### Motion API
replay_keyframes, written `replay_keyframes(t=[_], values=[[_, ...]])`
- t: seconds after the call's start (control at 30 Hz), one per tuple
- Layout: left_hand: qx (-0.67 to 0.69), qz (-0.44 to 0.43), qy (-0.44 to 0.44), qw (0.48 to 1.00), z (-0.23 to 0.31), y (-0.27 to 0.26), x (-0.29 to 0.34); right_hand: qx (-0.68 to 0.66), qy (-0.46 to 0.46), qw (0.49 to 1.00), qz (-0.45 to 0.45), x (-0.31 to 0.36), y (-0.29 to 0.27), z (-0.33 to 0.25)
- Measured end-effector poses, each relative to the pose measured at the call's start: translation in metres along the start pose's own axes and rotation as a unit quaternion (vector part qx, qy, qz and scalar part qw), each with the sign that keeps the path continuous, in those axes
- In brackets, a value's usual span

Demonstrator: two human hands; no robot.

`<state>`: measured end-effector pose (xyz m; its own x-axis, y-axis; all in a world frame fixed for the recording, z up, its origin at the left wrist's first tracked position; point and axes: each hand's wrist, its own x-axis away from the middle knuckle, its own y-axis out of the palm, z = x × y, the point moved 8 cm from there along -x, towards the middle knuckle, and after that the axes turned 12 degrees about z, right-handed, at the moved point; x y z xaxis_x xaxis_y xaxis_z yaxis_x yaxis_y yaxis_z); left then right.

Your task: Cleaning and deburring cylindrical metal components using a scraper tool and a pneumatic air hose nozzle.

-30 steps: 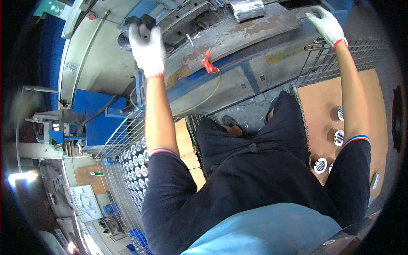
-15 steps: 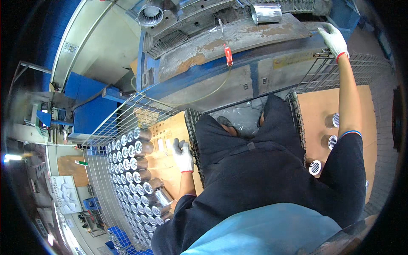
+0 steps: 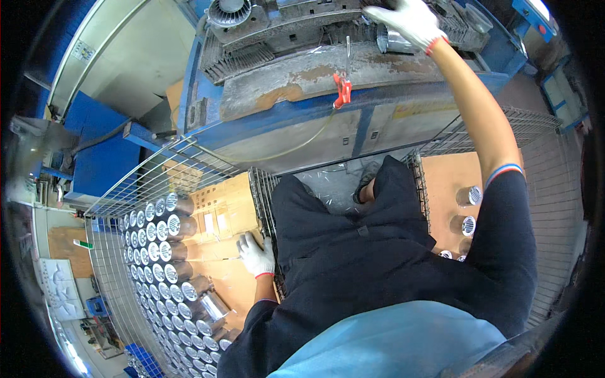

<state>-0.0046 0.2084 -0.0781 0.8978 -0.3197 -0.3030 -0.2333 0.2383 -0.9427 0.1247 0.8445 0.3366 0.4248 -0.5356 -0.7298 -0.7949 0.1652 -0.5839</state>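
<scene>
My right hand [image 3: 409,24], in a white glove with a red cuff, reaches over the machine bed with its fingers stretched to the left. Just below the palm a shiny metal cylinder [image 3: 398,44] lies on its side, partly covered by the hand; contact cannot be made out. My left hand [image 3: 256,257], gloved too, rests with fingers apart on the cardboard [image 3: 217,246] by the inner wire side of the left basket. Rows of upright metal cylinders with slotted ends [image 3: 165,251] stand beside it, and one cylinder [image 3: 214,305] lies on its side.
A red air gun [image 3: 342,91] with a hose hangs at the machine's front edge [image 3: 296,85]. A ribbed round metal part [image 3: 229,11] sits on the machine. At right, a wire basket [image 3: 542,126] holds cardboard and a few slotted cylinders [image 3: 468,196]. My legs stand between the baskets.
My right hand has moved left and inward, from the machine's right end to over the lying cylinder. My left hand stays at the left basket, its fingers more spread. The whole view has shifted.
</scene>
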Motion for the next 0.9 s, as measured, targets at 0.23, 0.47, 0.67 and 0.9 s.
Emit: replay_keyframes(t=[0.23,0.47,0.67,0.9], values=[[-0.002,0.033,0.013,0.999,-0.001,0.005,-0.001,-0.231,0.062,0.971,-0.016,-0.074,0.066,-0.055],[0.018,0.024,0.01,0.999,0.0,0.009,-0.004,-0.138,0.111,0.984,-0.027,-0.088,0.098,-0.044],[0.04,0.039,0.033,0.998,-0.005,0.014,-0.005,-0.156,0.126,0.98,-0.02,-0.089,0.107,-0.035],[0.019,0.022,-0.014,0.999,-0.007,0.009,-0.002,-0.175,0.108,0.978,-0.03,-0.085,0.1,-0.051]])
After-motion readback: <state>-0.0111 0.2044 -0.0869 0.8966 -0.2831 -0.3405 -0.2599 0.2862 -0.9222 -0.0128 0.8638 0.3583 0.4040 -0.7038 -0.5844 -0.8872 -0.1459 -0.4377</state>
